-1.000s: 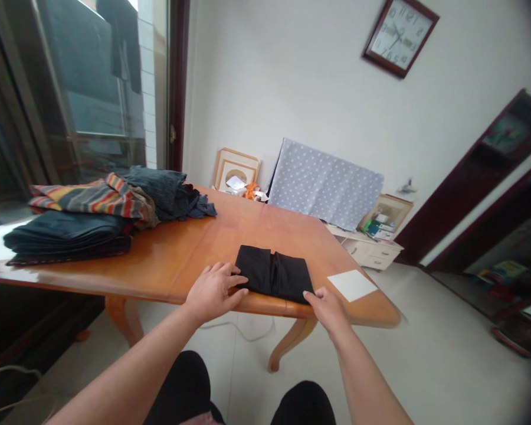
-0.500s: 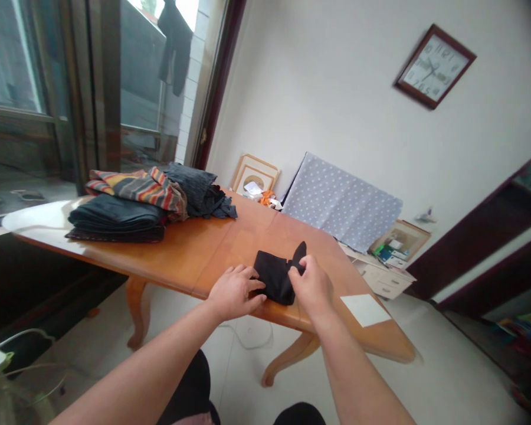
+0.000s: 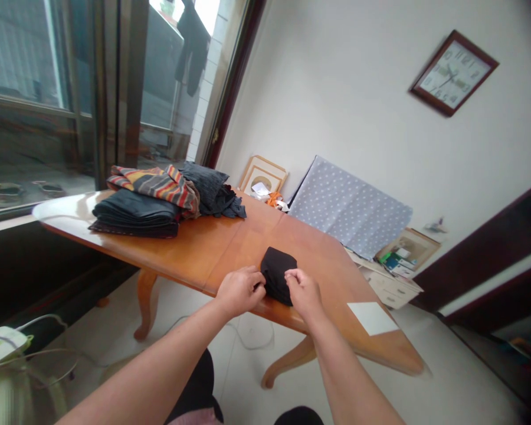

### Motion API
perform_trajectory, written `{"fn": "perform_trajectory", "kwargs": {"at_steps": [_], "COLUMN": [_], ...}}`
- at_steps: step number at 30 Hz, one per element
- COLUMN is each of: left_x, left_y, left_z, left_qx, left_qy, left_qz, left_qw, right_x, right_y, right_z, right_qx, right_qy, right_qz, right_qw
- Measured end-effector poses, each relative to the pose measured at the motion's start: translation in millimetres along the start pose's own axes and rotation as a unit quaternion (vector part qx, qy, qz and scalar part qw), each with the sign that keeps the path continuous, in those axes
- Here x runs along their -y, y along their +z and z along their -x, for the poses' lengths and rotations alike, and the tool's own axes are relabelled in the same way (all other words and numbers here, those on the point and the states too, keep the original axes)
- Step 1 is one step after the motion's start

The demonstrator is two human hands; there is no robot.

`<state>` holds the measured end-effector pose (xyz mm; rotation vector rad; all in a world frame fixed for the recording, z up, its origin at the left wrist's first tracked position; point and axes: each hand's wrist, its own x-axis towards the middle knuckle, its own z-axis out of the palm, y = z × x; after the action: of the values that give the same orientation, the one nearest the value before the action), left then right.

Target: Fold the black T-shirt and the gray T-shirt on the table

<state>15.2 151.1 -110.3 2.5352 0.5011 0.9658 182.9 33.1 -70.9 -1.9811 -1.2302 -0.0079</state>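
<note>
Black folded cloth (image 3: 277,264) lies between my left hand (image 3: 240,290) and right hand (image 3: 305,293), fingers curled; whether gripping, I can't tell.

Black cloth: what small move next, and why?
I'd probably press the black cloth flat: it lies folded into a small bundle on the table, with the left hand at one side and the right hand opposite.

left hand (image 3: 239,290): bare; right hand (image 3: 304,293): bare; forearms (image 3: 159,360): bare; legwear (image 3: 202,381): black; garment edge (image 3: 197,417): pink
</note>
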Motion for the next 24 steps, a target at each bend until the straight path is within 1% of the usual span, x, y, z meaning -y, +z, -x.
{"fn": "perform_trajectory", "kwargs": {"at_steps": [1, 3, 6, 8, 13, 15, 18, 21, 24], "left_x": [0.7, 1.6, 2.5, 2.7, 2.2, 2.2, 3.7, 6.7, 9.6], "left_y": [0.6, 1.5, 2.1, 2.1, 1.6, 1.5, 1.7, 2.6, 4.1], "left_z": [-0.4, -1.4, -2.3, -2.7, -3.3, -3.7, -4.6, -5.7, -6.6], "left_qx": [0.0, 0.001, 0.004, 0.005, 0.006, 0.002, -0.009, -0.02, -0.035], "left_qy": [-0.004, -0.008, -0.011, -0.014, -0.018, -0.024, -0.063, -0.095, -0.1], "left_qz": [0.004, 0.007, 0.006, 0.006, 0.018, 0.025, 0.041, 0.063, 0.076], "left_qw": [1.0, 1.0, 1.0, 1.0, 1.0, 0.999, 0.997, 0.993, 0.992], "right_x": [-1.7, -2.3, 0.2, 1.0, -2.2, -2.3, 2.1, 11.3, 21.4], "right_y": [-1.3, -0.9, 2.4, 2.8, -3.0, -3.4, -0.4, 5.0, 13.4], "right_z": [3.6, 11.0, 19.6, 22.0, 25.2, 28.4, 33.3, 35.1, 34.0], "right_qx": [-0.004, -0.002, 0.013, 0.026, -0.008, 0.004, 0.025, 0.018, 0.019], "right_qy": [-0.003, -0.037, -0.108, -0.129, -0.124, -0.131, -0.131, -0.13, -0.141], "right_qz": [0.014, 0.062, 0.16, 0.206, 0.274, 0.293, 0.315, 0.324, 0.317], "right_qw": [1.0, 0.997, 0.981, 0.97, 0.954, 0.947, 0.94, 0.937, 0.938]}}
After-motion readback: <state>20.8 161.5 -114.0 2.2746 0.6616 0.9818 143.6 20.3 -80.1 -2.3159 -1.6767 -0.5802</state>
